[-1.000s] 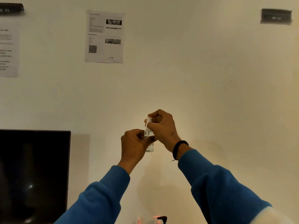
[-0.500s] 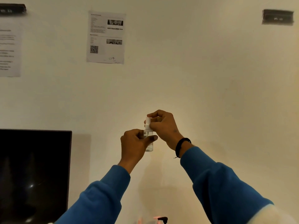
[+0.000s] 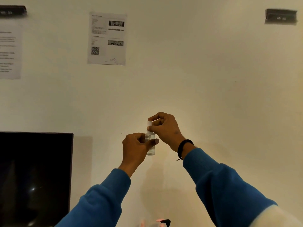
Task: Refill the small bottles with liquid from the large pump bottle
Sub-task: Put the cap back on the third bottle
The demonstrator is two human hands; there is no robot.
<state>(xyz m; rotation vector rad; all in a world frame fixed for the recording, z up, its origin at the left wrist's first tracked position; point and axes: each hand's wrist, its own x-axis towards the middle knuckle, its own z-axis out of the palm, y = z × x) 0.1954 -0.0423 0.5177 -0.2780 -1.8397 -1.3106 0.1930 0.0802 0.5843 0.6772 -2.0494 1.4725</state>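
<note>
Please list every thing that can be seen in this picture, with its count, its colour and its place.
small bottle: 1, clear, held up in front of the wall, centre
cap: 1, white, on top of the small bottle
pump head: 1, black, bottom edge, the rest out of view
screen: 1, black, lower left
printed sheets: 2, white, on the wall, one at upper centre, one at the left edge
dark plates: 2, black, high on the wall, one at upper left, one at upper right
wall: 1, cream, behind everything
wristband: 1, black, right wrist
sleeves: 2, blue, lower frame
left hand: 1, grips the bottle body
right hand: 1, pinches the cap
</note>
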